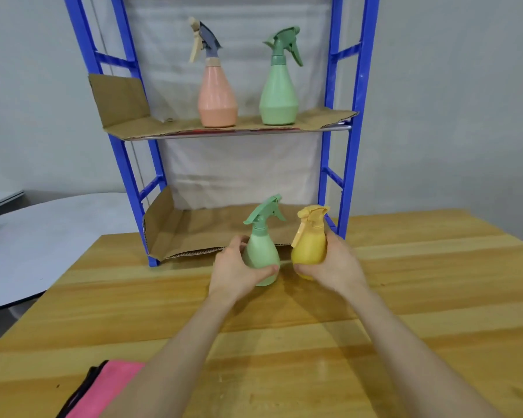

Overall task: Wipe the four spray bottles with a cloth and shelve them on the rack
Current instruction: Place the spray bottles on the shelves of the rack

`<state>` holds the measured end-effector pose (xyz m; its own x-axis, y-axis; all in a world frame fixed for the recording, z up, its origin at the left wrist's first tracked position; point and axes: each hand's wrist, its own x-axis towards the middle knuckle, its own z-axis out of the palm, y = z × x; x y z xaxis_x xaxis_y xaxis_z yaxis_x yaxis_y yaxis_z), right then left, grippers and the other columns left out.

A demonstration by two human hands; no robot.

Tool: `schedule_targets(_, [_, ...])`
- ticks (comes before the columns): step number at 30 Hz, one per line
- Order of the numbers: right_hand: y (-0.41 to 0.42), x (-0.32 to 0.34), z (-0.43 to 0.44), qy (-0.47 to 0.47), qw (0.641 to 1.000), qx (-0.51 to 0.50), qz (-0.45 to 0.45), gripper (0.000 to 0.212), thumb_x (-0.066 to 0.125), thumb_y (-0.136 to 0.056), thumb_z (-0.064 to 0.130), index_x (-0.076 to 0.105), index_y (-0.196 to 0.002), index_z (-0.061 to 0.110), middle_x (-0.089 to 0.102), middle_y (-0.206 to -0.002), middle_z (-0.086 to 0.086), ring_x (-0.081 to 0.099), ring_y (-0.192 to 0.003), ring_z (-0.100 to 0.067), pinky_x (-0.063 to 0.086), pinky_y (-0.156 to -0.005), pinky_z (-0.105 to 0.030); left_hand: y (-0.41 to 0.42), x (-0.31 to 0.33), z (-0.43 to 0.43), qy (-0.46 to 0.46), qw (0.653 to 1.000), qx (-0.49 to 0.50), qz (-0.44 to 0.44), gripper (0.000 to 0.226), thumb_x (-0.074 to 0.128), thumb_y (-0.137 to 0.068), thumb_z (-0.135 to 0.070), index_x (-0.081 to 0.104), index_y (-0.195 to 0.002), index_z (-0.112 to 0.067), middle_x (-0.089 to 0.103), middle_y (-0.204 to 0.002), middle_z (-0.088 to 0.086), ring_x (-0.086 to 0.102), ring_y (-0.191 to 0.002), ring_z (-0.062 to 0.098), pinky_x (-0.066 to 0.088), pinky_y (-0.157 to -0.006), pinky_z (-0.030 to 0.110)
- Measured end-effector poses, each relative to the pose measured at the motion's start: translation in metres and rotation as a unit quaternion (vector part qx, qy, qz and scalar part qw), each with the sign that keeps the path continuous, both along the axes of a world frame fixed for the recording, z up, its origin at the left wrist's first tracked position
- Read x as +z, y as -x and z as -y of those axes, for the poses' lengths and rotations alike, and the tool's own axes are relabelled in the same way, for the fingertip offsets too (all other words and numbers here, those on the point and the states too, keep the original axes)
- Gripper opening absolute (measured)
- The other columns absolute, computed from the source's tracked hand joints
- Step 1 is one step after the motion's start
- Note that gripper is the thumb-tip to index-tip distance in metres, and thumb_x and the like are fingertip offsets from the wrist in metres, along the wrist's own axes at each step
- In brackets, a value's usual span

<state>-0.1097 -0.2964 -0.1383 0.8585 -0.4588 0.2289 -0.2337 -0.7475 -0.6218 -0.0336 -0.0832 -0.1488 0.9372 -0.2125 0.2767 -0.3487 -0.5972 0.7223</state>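
My left hand (234, 268) grips a small green spray bottle (261, 248) around its body, just in front of the rack's lower shelf. My right hand (334, 262) grips a small yellow spray bottle (310, 245) beside it, tilted slightly left. Both bottles are held over the wooden table (405, 297). On the upper shelf of the blue rack (363, 86) stand a pink spray bottle (217, 98) and a larger green spray bottle (279, 92), upright and apart. A pink cloth (106, 387) lies at the table's near left edge.
Cardboard lines both shelves: the upper sheet (127, 110) and the lower sheet (191, 233). A white round table (43, 236) stands to the left, and a grey wall lies behind the rack.
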Motion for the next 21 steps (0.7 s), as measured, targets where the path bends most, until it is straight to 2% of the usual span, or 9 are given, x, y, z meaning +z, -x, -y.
schedule_targets(2, [-0.011, 0.019, -0.002, -0.010, 0.999, 0.033, 0.024, 0.087, 0.090, -0.052, 0.058, 0.054, -0.128, 0.033, 0.066, -0.122, 0.009, 0.066, -0.109, -0.018, 0.058, -0.082, -0.038, -0.009, 0.014, -0.014, 0.014, 1.000, 0.016, 0.012, 0.086, 0.097, -0.057, -0.061, 0.059, -0.128, -0.030, 0.069, -0.114, -0.013, 0.070, -0.107, 0.016, 0.061, -0.092, 0.039])
schedule_targets(4, [-0.027, 0.040, -0.007, -0.005, 0.998, 0.061, 0.028, 0.081, 0.094, -0.058, 0.051, 0.055, -0.127, 0.031, 0.064, -0.118, 0.007, 0.063, -0.103, -0.017, 0.052, -0.074, -0.031, -0.023, 0.032, -0.027, 0.022, 0.999, 0.027, 0.025, 0.088, 0.097, -0.058, -0.062, 0.059, -0.129, -0.028, 0.072, -0.118, -0.009, 0.071, -0.107, 0.018, 0.062, -0.092, 0.041])
schedule_targets(8, [-0.071, 0.062, -0.015, 0.015, 0.997, 0.077, 0.017, 0.086, 0.095, -0.057, 0.056, 0.056, -0.129, 0.028, 0.067, -0.114, 0.006, 0.065, -0.104, -0.021, 0.058, -0.082, -0.041, -0.063, 0.058, -0.041, 0.017, 0.998, 0.041, 0.036, 0.091, 0.098, -0.064, -0.057, 0.056, -0.136, -0.023, 0.070, -0.122, -0.005, 0.070, -0.106, 0.018, 0.064, -0.091, 0.043])
schedule_targets(13, [-0.127, 0.056, -0.021, 0.013, 0.997, 0.082, 0.000, 0.087, 0.097, -0.060, 0.054, 0.055, -0.131, 0.025, 0.066, -0.118, 0.002, 0.065, -0.104, -0.022, 0.057, -0.081, -0.039, -0.119, 0.057, -0.033, 0.005, 0.998, 0.058, 0.017, 0.095, 0.100, -0.063, -0.055, 0.054, -0.139, -0.019, 0.065, -0.115, -0.005, 0.069, -0.106, 0.020, 0.063, -0.092, 0.042])
schedule_targets(17, [-0.153, 0.032, -0.018, 0.013, 0.996, 0.075, -0.047, 0.091, 0.096, -0.062, 0.058, 0.052, -0.134, 0.022, 0.065, -0.125, -0.003, 0.064, -0.112, -0.026, 0.056, -0.086, -0.042, -0.151, 0.037, -0.031, -0.023, 0.998, 0.053, -0.018, 0.101, 0.100, -0.059, -0.059, 0.051, -0.138, -0.021, 0.069, -0.125, 0.001, 0.070, -0.114, 0.026, 0.062, -0.096, 0.047])
schedule_targets(21, [-0.159, 0.016, -0.013, -0.004, 0.997, 0.067, -0.034, 0.098, 0.094, -0.062, 0.061, 0.049, -0.139, 0.023, 0.064, -0.129, -0.003, 0.064, -0.116, -0.028, 0.057, -0.091, -0.045, -0.160, 0.019, -0.034, -0.034, 0.998, 0.031, -0.035, 0.108, 0.099, -0.060, -0.061, 0.045, -0.144, -0.022, 0.066, -0.133, 0.003, 0.067, -0.122, 0.028, 0.058, -0.102, 0.048])
